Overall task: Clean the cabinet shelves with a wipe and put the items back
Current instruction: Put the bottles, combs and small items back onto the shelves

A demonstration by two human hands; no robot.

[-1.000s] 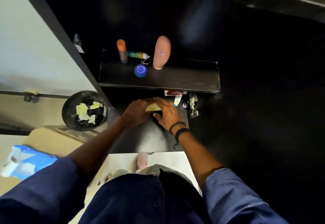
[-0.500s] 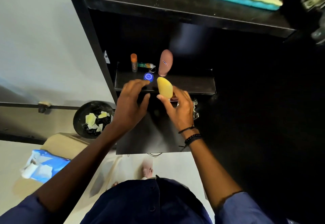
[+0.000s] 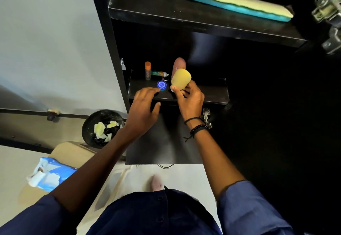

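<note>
Yellow egg-shaped item (image 3: 181, 78): held in my right hand (image 3: 190, 100), thumb and fingers curled round its lower end, raised in front of the middle shelf (image 3: 203, 91) and overlapping the pink bottle (image 3: 178, 63). Left hand (image 3: 143, 109) open, fingers straight, index tip at the edge of the blue round tin (image 3: 162, 85) on that shelf; contact unclear. Orange-capped tube (image 3: 147, 70) upright at rear left, small green tube (image 3: 157, 73) lying beside it. Upper shelf (image 3: 166, 10) carries a yellow-and-teal brush (image 3: 232, 0). Left of the cabinet: black bin (image 3: 88, 124) with yellow scraps, blue wipes pack (image 3: 51, 175).
</note>
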